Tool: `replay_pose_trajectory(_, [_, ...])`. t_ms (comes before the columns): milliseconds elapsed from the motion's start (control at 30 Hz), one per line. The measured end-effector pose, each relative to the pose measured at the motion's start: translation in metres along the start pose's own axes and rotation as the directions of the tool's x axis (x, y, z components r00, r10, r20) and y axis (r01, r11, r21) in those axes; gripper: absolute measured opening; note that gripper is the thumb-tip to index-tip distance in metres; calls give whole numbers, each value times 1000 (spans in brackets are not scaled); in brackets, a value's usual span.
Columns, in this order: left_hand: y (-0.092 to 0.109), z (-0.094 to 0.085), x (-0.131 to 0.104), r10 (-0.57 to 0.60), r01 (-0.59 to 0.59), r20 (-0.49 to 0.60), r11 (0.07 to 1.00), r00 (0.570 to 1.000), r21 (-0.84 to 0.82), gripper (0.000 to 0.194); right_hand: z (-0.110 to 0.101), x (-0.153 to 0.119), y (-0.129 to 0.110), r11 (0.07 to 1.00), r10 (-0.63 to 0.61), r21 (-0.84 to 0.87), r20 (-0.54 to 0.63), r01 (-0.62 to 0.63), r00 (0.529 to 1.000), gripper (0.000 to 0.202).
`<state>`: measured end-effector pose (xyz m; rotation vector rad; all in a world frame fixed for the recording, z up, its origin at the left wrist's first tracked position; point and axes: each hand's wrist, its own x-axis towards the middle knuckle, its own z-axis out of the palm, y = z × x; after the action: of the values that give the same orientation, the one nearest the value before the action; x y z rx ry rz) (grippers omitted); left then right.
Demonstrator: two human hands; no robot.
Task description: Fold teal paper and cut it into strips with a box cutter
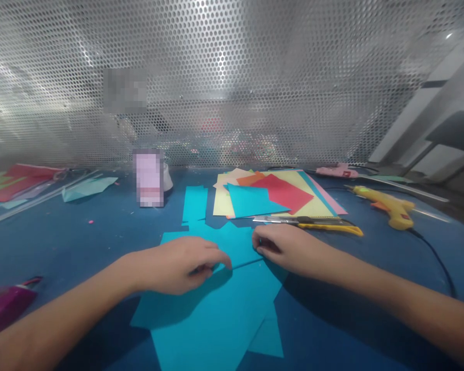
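Observation:
Blue paper sheets (212, 319) overlap on the table in front of me. One blue piece of paper (237, 247) lies on top, its near edge running between my two hands. My left hand (181, 264) rests over its left part, fingers curled and the index fingertip bent down at that edge. At the right end, my right hand (282, 246) pinches the paper's edge between thumb and fingers. Just beyond the right hand lies a utility knife (313, 222) with a yellow body. Narrow blue strips (194, 203) lie farther back.
A stack of coloured paper (299, 188) lies behind the knife. Two glue guns, one yellow (394, 206) and one pink (336, 171), lie at the right. A purple object (7, 306) sits front left. A perforated metal panel (224, 77) closes off the back.

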<state>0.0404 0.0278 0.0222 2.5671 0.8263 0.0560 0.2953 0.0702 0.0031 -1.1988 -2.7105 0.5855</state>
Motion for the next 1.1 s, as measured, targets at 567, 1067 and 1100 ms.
replay_pose_trajectory(567, [3, 12, 2, 19, -15, -15, 978, 1000, 209, 58, -3, -1, 1, 937, -318, -165, -40, 308, 947, 30])
replay_pose_trajectory(1067, [5, 17, 5, -25, 22, 9, 968, 1000, 252, 67, -6, -7, 0, 876, -381, -261, 138, 405, 914, 44])
replay_pose_trajectory(1100, [5, 17, 5, -24, 21, 9, 966, 1000, 256, 66, -6, -7, 0, 871, -389, -263, 147, 415, 909, 44])
